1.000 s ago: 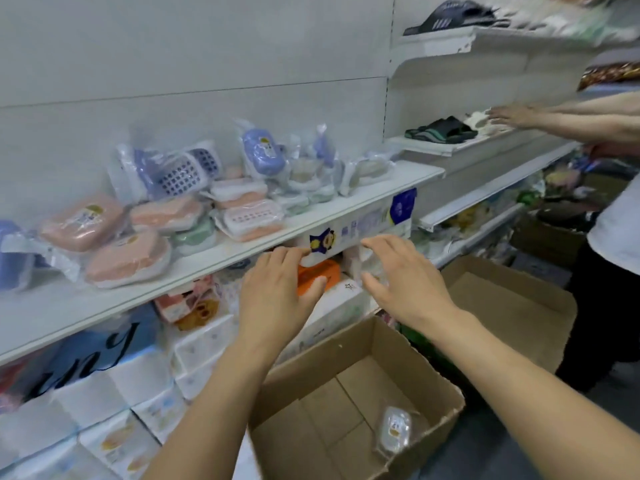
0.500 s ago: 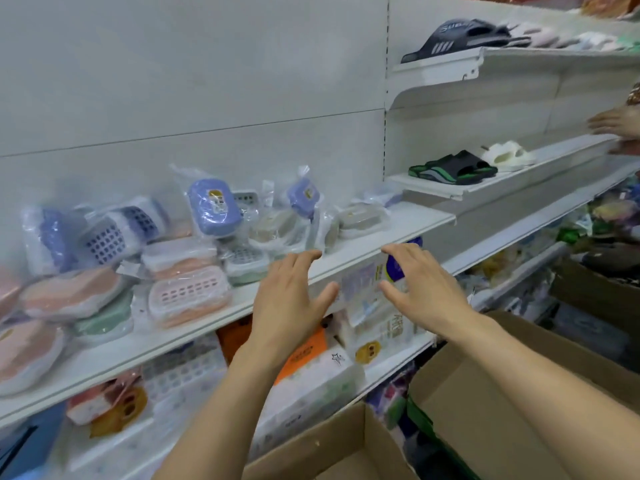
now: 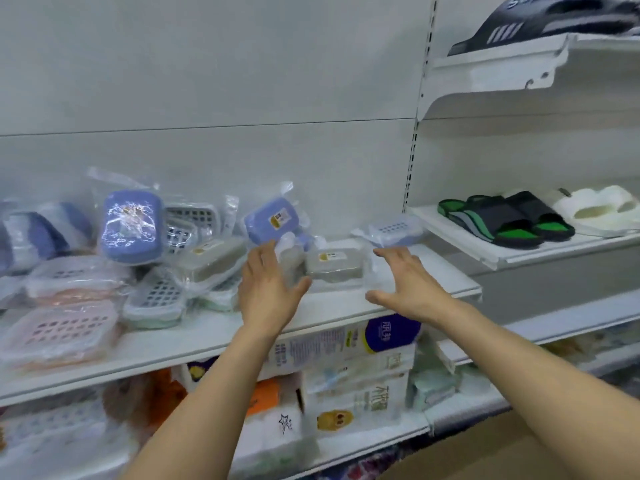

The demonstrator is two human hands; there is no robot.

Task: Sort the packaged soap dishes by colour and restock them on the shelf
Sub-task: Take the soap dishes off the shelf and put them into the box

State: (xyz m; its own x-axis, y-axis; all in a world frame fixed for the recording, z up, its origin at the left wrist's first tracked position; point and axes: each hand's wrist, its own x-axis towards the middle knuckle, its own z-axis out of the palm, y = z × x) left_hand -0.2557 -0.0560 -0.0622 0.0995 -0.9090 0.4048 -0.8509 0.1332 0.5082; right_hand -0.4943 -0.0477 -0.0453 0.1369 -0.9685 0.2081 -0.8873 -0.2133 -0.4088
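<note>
Both hands reach up over the front of the white shelf [image 3: 346, 308], and neither holds anything: the left hand [image 3: 268, 289] has its fingers straight and spread, its tips near a wrapped blue soap dish [image 3: 272, 220] that leans tilted at about 12 o'clock from it, while the right hand [image 3: 407, 284] is likewise spread, palm toward the left. Between the two hands, at 12 o'clock from the gap, a grey soap dish [image 3: 334, 265] in clear wrap lies flat on the shelf, touched by neither hand. At 9 o'clock from the left hand the packaged dishes lie in a mixed heap: a large blue dish [image 3: 131, 225] propped upright, a pink dish [image 3: 59, 332] at the front edge, and a pale green dish [image 3: 154, 297] beside it. At 3 o'clock, on a neighbouring shelf, sit black-and-green slippers [image 3: 502, 220].
</note>
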